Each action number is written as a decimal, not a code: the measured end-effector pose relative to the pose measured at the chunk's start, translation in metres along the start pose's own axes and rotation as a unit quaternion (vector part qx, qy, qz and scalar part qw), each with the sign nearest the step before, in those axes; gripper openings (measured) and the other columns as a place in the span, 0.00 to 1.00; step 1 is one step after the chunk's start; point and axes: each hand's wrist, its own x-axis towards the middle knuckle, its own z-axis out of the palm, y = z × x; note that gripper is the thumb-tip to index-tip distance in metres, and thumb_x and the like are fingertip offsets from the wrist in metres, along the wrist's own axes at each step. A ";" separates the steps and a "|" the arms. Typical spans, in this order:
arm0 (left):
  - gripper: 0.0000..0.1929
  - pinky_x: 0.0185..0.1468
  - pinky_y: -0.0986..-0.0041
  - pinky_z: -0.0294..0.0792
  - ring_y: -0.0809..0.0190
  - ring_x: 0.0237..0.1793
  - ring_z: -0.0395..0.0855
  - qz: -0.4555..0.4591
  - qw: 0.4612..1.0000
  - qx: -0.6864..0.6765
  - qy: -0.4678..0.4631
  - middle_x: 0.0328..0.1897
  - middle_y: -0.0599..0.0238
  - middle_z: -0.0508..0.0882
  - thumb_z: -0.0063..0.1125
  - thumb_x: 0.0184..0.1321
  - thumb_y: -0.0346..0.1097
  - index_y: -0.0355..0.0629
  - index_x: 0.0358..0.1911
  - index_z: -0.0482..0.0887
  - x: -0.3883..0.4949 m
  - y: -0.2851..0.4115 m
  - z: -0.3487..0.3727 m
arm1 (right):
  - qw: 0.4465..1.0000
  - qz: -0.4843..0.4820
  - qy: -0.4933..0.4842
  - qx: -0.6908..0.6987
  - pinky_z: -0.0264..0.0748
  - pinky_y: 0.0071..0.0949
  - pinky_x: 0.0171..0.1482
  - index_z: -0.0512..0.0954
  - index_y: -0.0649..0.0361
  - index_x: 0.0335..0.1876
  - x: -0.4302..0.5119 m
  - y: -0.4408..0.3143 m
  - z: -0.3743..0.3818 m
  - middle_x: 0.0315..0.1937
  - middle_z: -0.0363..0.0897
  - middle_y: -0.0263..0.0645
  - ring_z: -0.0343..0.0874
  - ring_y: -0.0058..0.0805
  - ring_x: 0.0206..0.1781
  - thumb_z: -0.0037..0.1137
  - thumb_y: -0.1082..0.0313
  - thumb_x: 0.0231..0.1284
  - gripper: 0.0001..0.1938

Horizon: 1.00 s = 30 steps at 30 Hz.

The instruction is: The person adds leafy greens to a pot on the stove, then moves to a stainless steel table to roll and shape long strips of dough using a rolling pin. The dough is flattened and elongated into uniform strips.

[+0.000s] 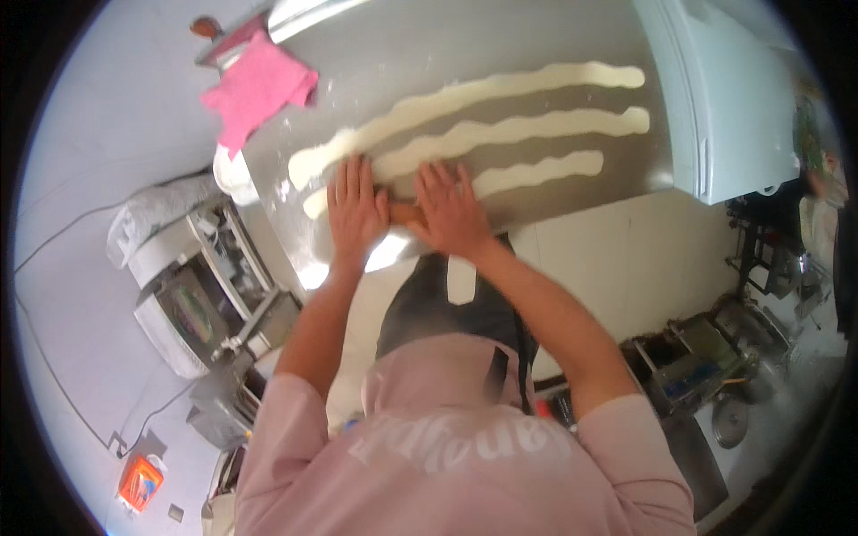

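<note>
Long wavy strips of pale dough lie across the stainless-steel worktop (pixel 523 201): a back strip (pixel 496 87), a middle strip (pixel 509 130) and a shorter front strip (pixel 549 173). My left hand (pixel 356 208) is palm down, fingers stretched forward, over the left part of the middle strip. To its right, my right hand (pixel 448 206) is also palm down, fingers slightly spread, beside the left end of the front strip. Between them shows a short brown length of what looks like a wooden rolling pin (pixel 407 214). Both palms cover its ends, so my grip on it is hidden.
A pink cloth (pixel 261 90) hangs at the worktop's back left corner, above a white container (pixel 234 175). A pale blue appliance or cabinet (pixel 730 100) stands at the right end. Cluttered equipment (pixel 194 295) is at left, with more trays and metalware (pixel 697 362) at lower right.
</note>
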 end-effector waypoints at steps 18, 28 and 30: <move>0.35 0.90 0.42 0.50 0.39 0.91 0.58 0.014 1.000 0.010 -0.014 0.92 0.46 0.64 0.53 0.81 0.50 0.34 0.82 0.71 0.014 0.045 0.005 | 0.999 -0.003 -0.031 -0.037 0.60 0.66 0.83 0.75 0.66 0.76 -0.008 0.055 -0.021 0.87 0.63 0.54 0.61 0.49 0.89 0.65 0.40 0.70 0.40; 0.37 0.90 0.39 0.49 0.43 0.93 0.55 0.018 0.999 -0.014 -0.031 0.94 0.49 0.61 0.57 0.79 0.50 0.37 0.84 0.69 0.047 0.102 0.019 | 1.000 0.010 -0.009 -0.007 0.56 0.69 0.85 0.72 0.68 0.78 -0.040 0.109 -0.040 0.88 0.61 0.54 0.61 0.51 0.89 0.62 0.44 0.73 0.39; 0.37 0.91 0.39 0.47 0.43 0.93 0.54 0.016 1.000 -0.008 -0.011 0.94 0.49 0.60 0.57 0.78 0.52 0.38 0.84 0.69 0.063 0.098 0.032 | 0.999 0.042 -0.015 0.010 0.54 0.69 0.86 0.71 0.69 0.77 -0.029 0.118 -0.039 0.87 0.61 0.56 0.60 0.52 0.89 0.64 0.46 0.71 0.39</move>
